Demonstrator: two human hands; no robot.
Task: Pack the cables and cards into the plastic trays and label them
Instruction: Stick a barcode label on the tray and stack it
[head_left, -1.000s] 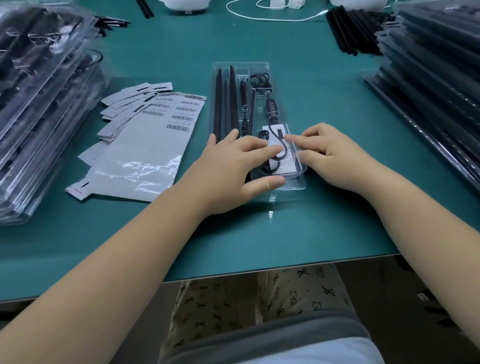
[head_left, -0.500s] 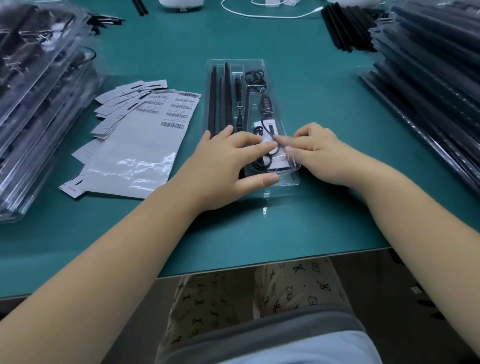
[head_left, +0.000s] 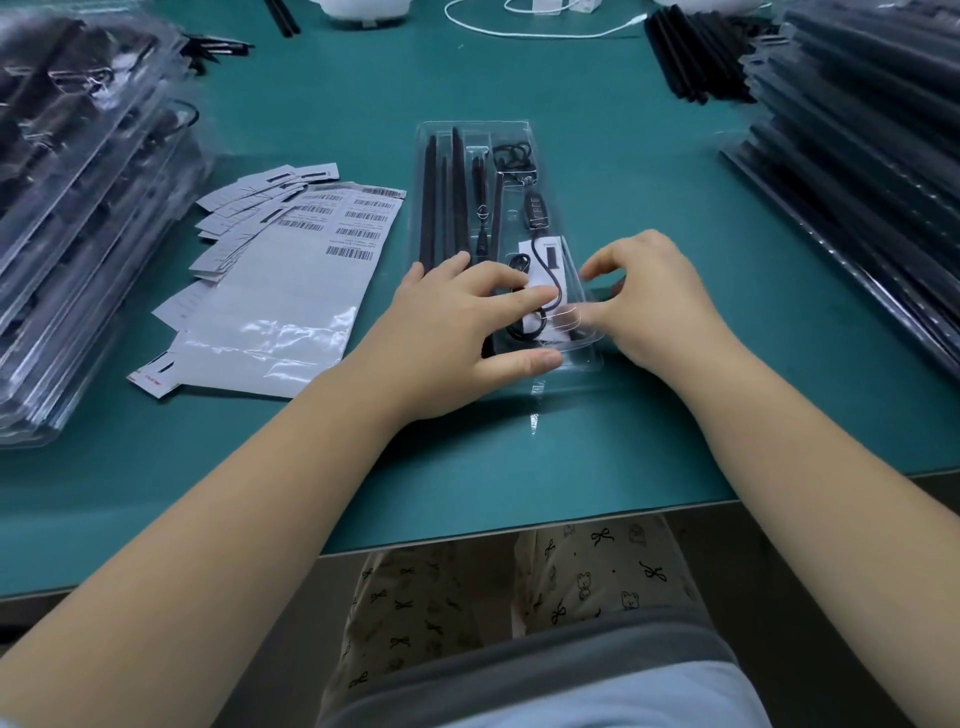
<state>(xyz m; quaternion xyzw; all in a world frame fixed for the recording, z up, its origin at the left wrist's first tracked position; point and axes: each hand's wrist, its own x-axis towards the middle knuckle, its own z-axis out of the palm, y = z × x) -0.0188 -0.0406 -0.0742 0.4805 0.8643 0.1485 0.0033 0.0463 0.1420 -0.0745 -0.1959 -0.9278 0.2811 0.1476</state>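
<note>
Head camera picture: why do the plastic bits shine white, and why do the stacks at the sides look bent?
In the head view, overhead light glares off the clear tray and the glossy label sheet; the wide-angle lens bows the side stacks outward; the hands cast only soft shadows on the table; the far edge looks slightly soft.

The tray (head_left: 475, 130) is clear, glossy plastic holding matt black rods (head_left: 430, 208). The counter (head_left: 337, 119) has a smooth, matt teal top. Left, paper labels (head_left: 311, 218) lie matt under a shiny film bag (head_left: 270, 338).
</note>
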